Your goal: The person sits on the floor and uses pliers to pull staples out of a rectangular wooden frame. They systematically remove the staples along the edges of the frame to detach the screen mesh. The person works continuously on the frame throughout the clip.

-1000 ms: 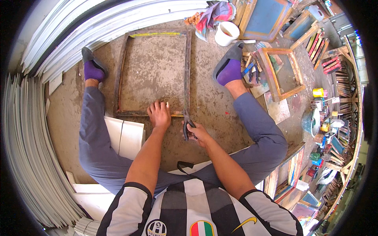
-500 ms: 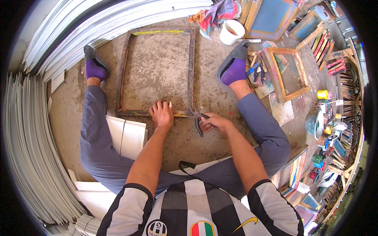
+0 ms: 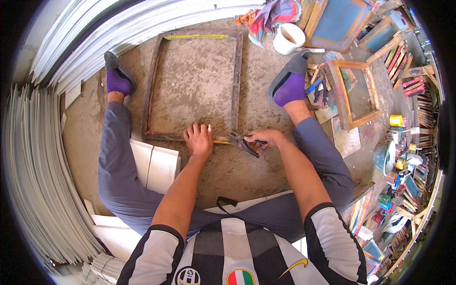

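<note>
A worn, paint-stained wooden frame (image 3: 237,80) lies flat on the floor between my legs, with nothing stretched across it. My left hand (image 3: 198,141) grips its near rail, the fingers bent over the wood just left of the near right corner. At that corner, dark-handled pliers (image 3: 250,149) have their jaws against the wood. My right hand (image 3: 267,138) is closed round the pliers' handles, which spread apart a little. Whether the jaws bite on anything is too small to see.
A white bucket (image 3: 289,39) and crumpled cloth (image 3: 273,18) stand beyond my right foot. Another wooden frame (image 3: 346,95) leans over tools at the right. Long stacks of pale sheets (image 3: 42,180) line the left side. Paint pots and shelves fill the far right.
The pliers have swung from handles pointing toward me to handles pointing right. My right hand has turned with them. My left hand stays on the near rail, and the view has shifted slightly.
</note>
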The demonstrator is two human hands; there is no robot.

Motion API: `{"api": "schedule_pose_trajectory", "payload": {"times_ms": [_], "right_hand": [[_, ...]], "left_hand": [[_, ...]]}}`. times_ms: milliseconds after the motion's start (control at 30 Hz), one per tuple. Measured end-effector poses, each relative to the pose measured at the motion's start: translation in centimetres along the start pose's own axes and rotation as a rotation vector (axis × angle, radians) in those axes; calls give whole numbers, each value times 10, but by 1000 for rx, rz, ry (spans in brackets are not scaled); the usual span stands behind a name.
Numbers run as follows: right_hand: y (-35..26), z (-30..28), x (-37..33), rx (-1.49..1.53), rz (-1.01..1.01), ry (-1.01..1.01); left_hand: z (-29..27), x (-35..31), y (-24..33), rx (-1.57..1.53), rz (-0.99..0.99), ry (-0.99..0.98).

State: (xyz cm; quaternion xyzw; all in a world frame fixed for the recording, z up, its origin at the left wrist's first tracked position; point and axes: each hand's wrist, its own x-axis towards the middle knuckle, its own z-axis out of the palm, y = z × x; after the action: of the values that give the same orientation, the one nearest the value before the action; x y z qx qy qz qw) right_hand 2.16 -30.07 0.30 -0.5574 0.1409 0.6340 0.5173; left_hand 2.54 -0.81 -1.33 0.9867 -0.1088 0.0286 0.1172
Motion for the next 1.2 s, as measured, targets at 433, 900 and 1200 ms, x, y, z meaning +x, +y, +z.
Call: {"api": "schedule_pose_trajectory", "payload": {"times_ms": [433, 900, 1200], "right_hand": [[-42, -26, 7, -372, 156, -47], [-86, -36, 9, -577, 290, -113], [-103, -33, 30, -760, 329, -79]], "left_hand": [[-7, 1, 4, -16, -7, -7], [5, 0, 1, 10, 2, 52], [1, 2, 3, 5, 6, 45]]}}
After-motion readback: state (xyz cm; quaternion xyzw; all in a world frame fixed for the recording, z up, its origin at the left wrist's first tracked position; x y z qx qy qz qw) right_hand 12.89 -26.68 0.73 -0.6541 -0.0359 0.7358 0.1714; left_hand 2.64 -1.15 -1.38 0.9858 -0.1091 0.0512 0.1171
